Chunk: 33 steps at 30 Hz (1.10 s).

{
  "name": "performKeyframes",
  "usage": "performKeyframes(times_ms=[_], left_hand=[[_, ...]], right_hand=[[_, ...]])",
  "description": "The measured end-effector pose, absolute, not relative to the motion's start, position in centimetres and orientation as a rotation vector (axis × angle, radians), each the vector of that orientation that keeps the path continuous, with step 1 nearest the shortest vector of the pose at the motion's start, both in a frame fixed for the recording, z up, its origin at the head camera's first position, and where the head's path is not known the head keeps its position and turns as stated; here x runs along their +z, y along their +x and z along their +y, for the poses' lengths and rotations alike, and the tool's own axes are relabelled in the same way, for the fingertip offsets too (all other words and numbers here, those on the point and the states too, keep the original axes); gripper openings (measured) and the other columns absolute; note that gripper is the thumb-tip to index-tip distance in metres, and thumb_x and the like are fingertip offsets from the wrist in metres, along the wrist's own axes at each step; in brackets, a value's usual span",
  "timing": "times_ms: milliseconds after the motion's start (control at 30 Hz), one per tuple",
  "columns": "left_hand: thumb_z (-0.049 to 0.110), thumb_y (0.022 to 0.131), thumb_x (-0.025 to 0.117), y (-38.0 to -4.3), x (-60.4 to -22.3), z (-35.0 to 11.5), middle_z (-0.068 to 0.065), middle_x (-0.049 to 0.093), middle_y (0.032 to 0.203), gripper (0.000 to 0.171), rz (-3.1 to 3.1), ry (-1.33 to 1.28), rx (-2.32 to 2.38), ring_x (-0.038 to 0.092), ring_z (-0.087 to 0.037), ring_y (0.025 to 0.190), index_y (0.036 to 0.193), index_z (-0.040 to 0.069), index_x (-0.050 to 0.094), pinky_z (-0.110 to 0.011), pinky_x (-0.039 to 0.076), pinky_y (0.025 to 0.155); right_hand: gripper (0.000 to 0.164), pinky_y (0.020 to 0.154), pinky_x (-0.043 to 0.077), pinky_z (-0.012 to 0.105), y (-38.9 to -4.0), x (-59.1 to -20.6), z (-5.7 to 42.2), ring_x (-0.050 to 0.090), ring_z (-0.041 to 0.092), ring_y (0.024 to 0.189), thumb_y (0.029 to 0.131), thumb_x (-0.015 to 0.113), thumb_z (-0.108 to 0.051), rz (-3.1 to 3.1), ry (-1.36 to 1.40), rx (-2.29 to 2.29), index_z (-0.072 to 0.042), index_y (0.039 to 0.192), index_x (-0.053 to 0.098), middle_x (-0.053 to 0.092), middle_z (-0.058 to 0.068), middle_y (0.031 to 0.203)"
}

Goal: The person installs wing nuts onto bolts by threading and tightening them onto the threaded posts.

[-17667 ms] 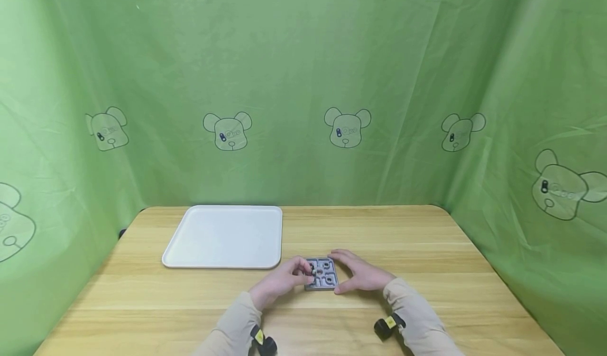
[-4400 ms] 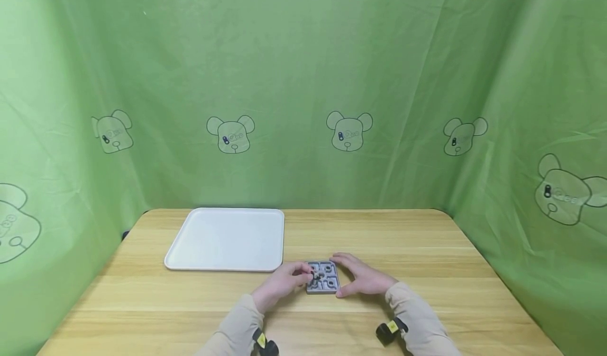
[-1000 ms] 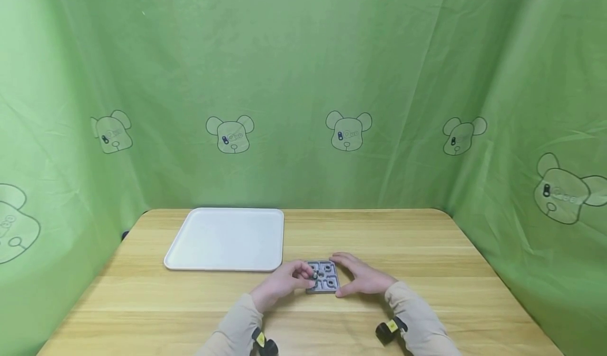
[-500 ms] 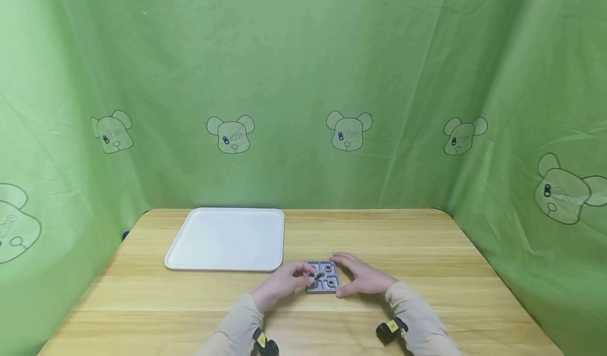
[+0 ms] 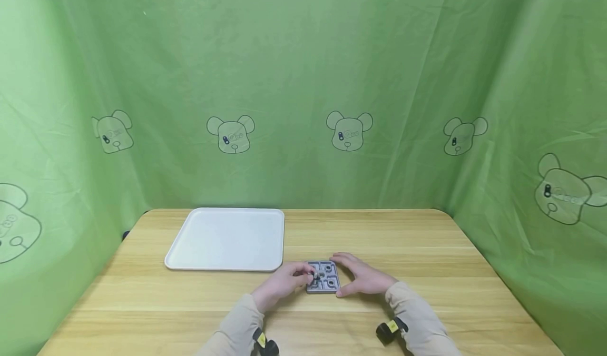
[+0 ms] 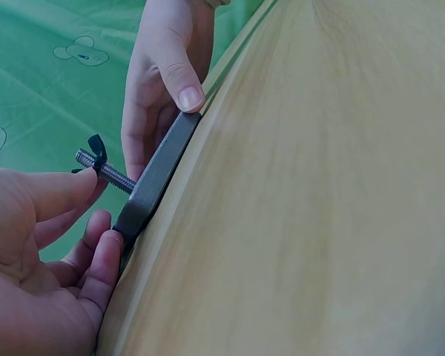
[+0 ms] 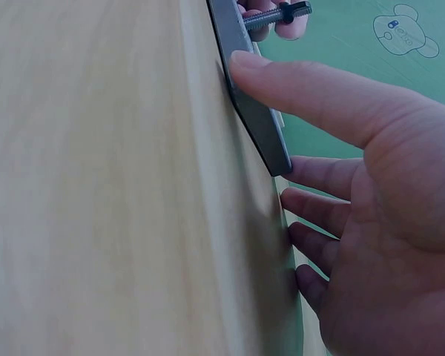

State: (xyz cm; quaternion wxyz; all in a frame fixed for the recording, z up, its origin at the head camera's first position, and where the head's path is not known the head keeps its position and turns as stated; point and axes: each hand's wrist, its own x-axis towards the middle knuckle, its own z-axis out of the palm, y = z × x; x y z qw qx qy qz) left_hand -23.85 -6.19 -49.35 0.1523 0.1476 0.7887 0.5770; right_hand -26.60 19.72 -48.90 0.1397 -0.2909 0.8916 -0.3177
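Observation:
A square grey metal plate [image 5: 330,288] with ribs and several holes lies on the table, under both hands. From it a threaded bolt [image 6: 117,176] stands up, with a dark wing nut [image 6: 98,150] near its free end. My left hand [image 5: 283,284] pinches the wing nut with thumb and index finger. In the left wrist view its lower fingers rest by the plate's edge. My right hand [image 5: 364,277] holds the plate's right side, thumb at the near corner and index finger at the far corner. The other right fingers touch the table, as the right wrist view shows.
A white tray [image 5: 226,240] lies on the wooden table [image 5: 379,235] at the back left, just beyond my left hand. Green curtains [image 5: 289,177] with bear outlines enclose the table at the back and sides.
My left thumb and fingers have shifted slightly about the wing nut, which shows at a different angle from frame to frame. The plate, my right hand and the tray stay as half a second ago.

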Motion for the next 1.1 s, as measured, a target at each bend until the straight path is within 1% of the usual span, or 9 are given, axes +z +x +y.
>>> performKeyframes(times_ms=[167, 400, 667, 833, 1100], left_hand=[[0.017, 0.090, 0.064, -23.80, -49.33, -6.18, -0.006, 0.063, 0.099, 0.024, 2.253, 0.397, 1.676, 0.053, -0.015, 0.087, 0.113, 0.010, 0.066, -0.028, 0.044, 0.072], [0.011, 0.084, 0.070, -23.94, -49.60, -6.22, -0.003, 0.058, 0.093, 0.022, 2.236, 0.378, 1.720, 0.052, -0.017, 0.087, 0.101, 0.002, 0.059, -0.030, 0.040, 0.079], [0.011, 0.082, 0.073, -24.08, -49.51, -6.25, -0.003, 0.060, 0.091, 0.022, 2.236, 0.416, 1.708, 0.053, -0.016, 0.086, 0.099, 0.003, 0.062, -0.030, 0.041, 0.081], [0.009, 0.080, 0.074, -24.16, -49.48, -6.26, -0.004, 0.061, 0.091, 0.023, 2.227, 0.437, 1.706, 0.054, -0.015, 0.085, 0.099, 0.003, 0.062, -0.028, 0.042, 0.081], [0.011, 0.081, 0.074, -24.17, -49.52, -6.21, -0.004, 0.061, 0.093, 0.024, 2.236, 0.454, 1.686, 0.053, -0.015, 0.087, 0.102, 0.004, 0.064, -0.028, 0.041, 0.081]], right_hand=[[0.096, 0.110, 0.020, 0.070, -26.50, -48.78, 19.66, 0.026, 0.050, 0.141, 0.074, 0.079, -0.041, 2.572, -0.842, -0.925, -0.001, 0.148, 0.033, 0.025, 0.027, 0.155], [0.096, 0.110, 0.020, 0.069, -26.42, -48.79, 19.65, 0.026, 0.050, 0.141, 0.074, 0.080, -0.039, 2.567, -0.847, -0.930, -0.001, 0.148, 0.033, 0.025, 0.027, 0.155], [0.095, 0.110, 0.020, 0.070, -26.45, -48.65, 19.71, 0.025, 0.051, 0.141, 0.075, 0.079, -0.039, 2.573, -0.877, -0.924, 0.001, 0.148, 0.033, 0.025, 0.029, 0.155], [0.095, 0.110, 0.020, 0.070, -26.48, -48.73, 19.71, 0.026, 0.051, 0.141, 0.075, 0.079, -0.039, 2.575, -0.877, -0.921, 0.001, 0.148, 0.033, 0.026, 0.028, 0.155], [0.095, 0.110, 0.020, 0.070, -26.44, -48.61, 19.69, 0.026, 0.051, 0.140, 0.074, 0.079, -0.039, 2.576, -0.869, -0.922, 0.001, 0.147, 0.033, 0.026, 0.028, 0.154]])
